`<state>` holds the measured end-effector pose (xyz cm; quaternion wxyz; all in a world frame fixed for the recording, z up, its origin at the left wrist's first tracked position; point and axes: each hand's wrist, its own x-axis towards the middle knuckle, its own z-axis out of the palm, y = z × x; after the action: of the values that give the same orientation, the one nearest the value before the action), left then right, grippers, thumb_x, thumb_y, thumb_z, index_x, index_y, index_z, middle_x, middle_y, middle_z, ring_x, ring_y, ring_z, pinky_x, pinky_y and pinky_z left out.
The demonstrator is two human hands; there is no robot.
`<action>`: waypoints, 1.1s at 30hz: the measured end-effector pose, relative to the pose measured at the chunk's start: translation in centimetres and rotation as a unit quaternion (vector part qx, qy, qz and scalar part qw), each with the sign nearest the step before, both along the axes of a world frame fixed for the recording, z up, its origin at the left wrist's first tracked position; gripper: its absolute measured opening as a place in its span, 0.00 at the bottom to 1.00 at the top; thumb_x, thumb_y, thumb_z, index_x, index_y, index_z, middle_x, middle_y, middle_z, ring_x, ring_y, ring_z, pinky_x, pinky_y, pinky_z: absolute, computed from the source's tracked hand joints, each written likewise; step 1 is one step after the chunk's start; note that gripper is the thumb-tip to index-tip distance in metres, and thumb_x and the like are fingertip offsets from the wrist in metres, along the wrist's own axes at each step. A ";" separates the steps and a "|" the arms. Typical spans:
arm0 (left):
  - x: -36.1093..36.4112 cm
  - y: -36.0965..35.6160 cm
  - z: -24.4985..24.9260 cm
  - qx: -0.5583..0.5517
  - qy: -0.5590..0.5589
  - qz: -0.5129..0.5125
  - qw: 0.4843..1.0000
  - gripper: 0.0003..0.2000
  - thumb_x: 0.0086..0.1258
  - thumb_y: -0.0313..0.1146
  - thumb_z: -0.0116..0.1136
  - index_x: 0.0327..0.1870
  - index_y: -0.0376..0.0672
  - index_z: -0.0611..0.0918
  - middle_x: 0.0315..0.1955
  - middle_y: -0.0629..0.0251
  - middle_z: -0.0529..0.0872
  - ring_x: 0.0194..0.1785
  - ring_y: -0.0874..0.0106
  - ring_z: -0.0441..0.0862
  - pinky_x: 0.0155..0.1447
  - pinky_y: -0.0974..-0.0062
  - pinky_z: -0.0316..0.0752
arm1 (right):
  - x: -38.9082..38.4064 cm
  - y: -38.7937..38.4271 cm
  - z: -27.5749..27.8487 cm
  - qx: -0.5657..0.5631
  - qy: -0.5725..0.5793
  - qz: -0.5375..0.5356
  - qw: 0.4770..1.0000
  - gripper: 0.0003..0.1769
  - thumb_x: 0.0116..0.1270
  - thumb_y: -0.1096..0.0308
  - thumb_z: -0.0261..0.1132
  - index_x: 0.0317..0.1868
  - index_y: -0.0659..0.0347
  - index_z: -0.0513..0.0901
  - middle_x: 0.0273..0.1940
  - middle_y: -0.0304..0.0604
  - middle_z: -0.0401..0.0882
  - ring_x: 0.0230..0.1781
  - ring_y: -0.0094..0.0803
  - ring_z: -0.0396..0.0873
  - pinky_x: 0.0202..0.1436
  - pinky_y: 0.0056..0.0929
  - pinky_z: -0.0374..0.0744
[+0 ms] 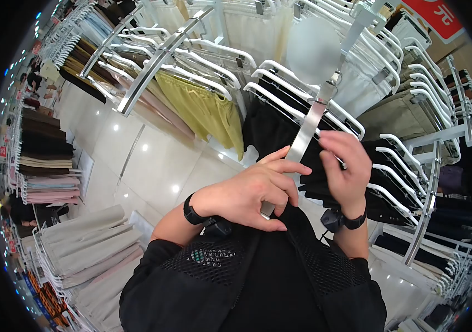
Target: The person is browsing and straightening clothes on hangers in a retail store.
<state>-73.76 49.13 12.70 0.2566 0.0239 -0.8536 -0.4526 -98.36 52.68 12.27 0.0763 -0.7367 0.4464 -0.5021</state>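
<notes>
My left hand (263,188) curls over the front end of a flat metal display rail (306,133), its thumb below the end and its index finger stretched to the right. To the right of the rail is my right hand (348,169), its fingers bent and slightly blurred, thumb and fingertips apart with nothing seen between them. White hangers (280,105) hang from this rail behind my hands. Black trousers (266,124) hang from them, partly hidden by the rail and my hands.
Yellow-green shorts (202,105) hang on the left, beside another metal rail (161,58). More white hangers (393,202) with black garments are at the right. Folded pale trousers (89,238) hang at lower left. A tiled floor (153,160) runs between the racks. A red sign (440,19) is at top right.
</notes>
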 end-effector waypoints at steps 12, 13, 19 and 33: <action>0.1 0.1 -0.9 -0.008 0.031 -0.006 0.999 0.16 0.57 0.38 0.79 0.23 0.46 0.79 0.45 0.71 0.89 0.68 0.49 0.72 0.74 0.44 0.58 | 3.8 -3.2 -0.1 0.029 0.035 0.162 0.986 0.22 0.75 0.48 0.61 0.45 0.59 0.90 0.33 0.39 0.87 0.39 0.42 0.87 0.65 0.49 0.76; -0.3 0.2 -1.3 -0.001 0.038 -0.011 0.999 0.16 0.57 0.38 0.79 0.23 0.46 0.79 0.44 0.70 0.89 0.69 0.49 0.71 0.74 0.42 0.56 | 3.5 -2.9 -0.3 0.032 0.039 0.152 0.987 0.25 0.76 0.45 0.60 0.44 0.59 0.90 0.32 0.39 0.87 0.39 0.42 0.87 0.65 0.49 0.75; 0.4 0.0 -2.1 0.004 0.073 -0.020 0.997 0.16 0.53 0.42 0.81 0.25 0.46 0.82 0.44 0.68 0.89 0.75 0.47 0.67 0.79 0.39 0.49 | 5.1 -2.9 0.1 0.045 0.028 0.138 0.989 0.36 0.78 0.35 0.51 0.42 0.61 0.88 0.30 0.41 0.86 0.35 0.40 0.85 0.66 0.49 0.72; 10.4 -5.2 -9.8 0.185 -0.146 0.240 0.942 0.18 0.70 0.44 0.70 0.49 0.38 0.88 0.51 0.55 0.90 0.57 0.58 0.86 0.63 0.61 0.78 | 5.8 -2.9 -0.6 0.028 0.034 0.082 0.996 0.17 0.77 0.55 0.61 0.37 0.59 0.85 0.21 0.35 0.79 0.28 0.33 0.79 0.66 0.49 0.71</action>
<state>-63.40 43.91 2.88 0.2210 0.3411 -0.7519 -0.5190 -92.60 49.79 11.63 0.1227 -0.7852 0.4008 -0.4558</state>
